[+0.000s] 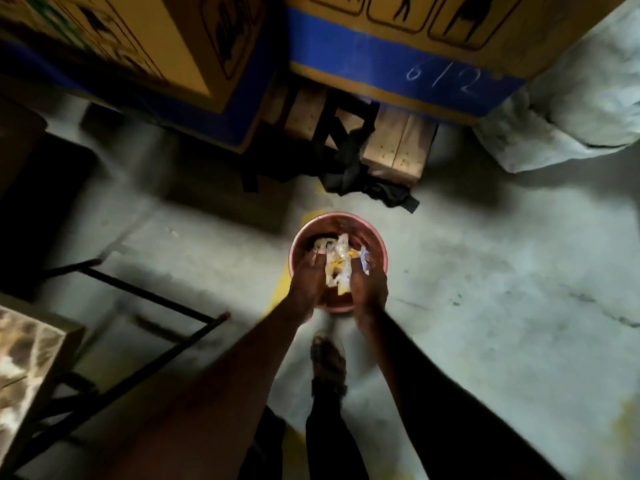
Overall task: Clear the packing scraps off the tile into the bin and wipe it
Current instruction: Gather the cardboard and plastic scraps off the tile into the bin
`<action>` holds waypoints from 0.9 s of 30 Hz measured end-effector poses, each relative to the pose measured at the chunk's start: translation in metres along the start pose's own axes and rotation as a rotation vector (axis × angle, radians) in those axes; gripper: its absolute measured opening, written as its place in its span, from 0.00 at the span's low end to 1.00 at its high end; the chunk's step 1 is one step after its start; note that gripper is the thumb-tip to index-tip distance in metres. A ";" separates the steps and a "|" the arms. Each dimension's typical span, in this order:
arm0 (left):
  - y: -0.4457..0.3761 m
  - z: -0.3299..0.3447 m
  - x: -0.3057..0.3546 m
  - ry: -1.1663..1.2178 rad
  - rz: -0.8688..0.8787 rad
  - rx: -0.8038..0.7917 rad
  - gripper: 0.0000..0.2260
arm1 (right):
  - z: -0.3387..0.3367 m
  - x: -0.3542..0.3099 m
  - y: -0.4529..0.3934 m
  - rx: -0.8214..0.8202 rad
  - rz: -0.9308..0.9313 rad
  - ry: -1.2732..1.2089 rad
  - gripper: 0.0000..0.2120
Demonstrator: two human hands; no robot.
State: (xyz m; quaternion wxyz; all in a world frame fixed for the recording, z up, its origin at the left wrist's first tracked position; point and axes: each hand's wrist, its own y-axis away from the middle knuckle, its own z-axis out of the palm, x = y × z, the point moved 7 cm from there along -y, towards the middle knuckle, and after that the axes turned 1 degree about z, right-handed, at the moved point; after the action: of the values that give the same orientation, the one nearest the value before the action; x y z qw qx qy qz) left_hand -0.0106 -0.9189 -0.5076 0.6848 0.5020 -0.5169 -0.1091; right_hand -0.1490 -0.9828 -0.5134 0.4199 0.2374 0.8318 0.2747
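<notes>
Both hands are lowered over a round pink bin (338, 237) that stands on the grey concrete floor (485, 289). The left hand (306, 284) sits at the bin's left rim, the right hand (369, 289) at its right rim, and a bundle of packing scraps (337, 263), white, clear and yellow bits, is pressed between them above the bin's mouth. The fingers of each hand point forward along the sides of the bundle and appear fairly straight, clamping it from either side; motion blur prevents a firmer reading of the grip. Further scraps lie inside the bin beyond the fingertips. A sandalled foot (327, 358) stands on the floor just behind the bin. Ahead of the bin, a dark cloth (360, 174) lies draped over a wooden pallet (398, 147) that carries large yellow and blue cardboard boxes (398, 53). A black metal frame (138, 296) stands at left, and a patterned tile (24, 362) shows at the lower left edge, well apart from the bin.
</notes>
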 end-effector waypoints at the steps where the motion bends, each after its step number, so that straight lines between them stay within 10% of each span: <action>1: -0.007 0.000 -0.007 -0.017 0.004 0.010 0.23 | 0.003 0.009 -0.009 0.001 0.015 0.024 0.28; 15: 0.058 -0.032 0.040 -0.181 0.101 0.182 0.03 | -0.021 0.021 0.011 0.015 -0.001 -0.097 0.26; 27: 0.279 -0.084 0.232 0.034 0.375 0.255 0.08 | -0.094 -0.255 0.295 -0.260 -0.298 -0.301 0.08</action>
State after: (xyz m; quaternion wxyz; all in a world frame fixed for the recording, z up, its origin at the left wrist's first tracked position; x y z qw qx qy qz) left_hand 0.0574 -0.8944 -0.1423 0.6328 0.4812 -0.5992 0.0948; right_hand -0.0423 -0.9488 -0.1281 0.6021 0.0945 0.7432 0.2760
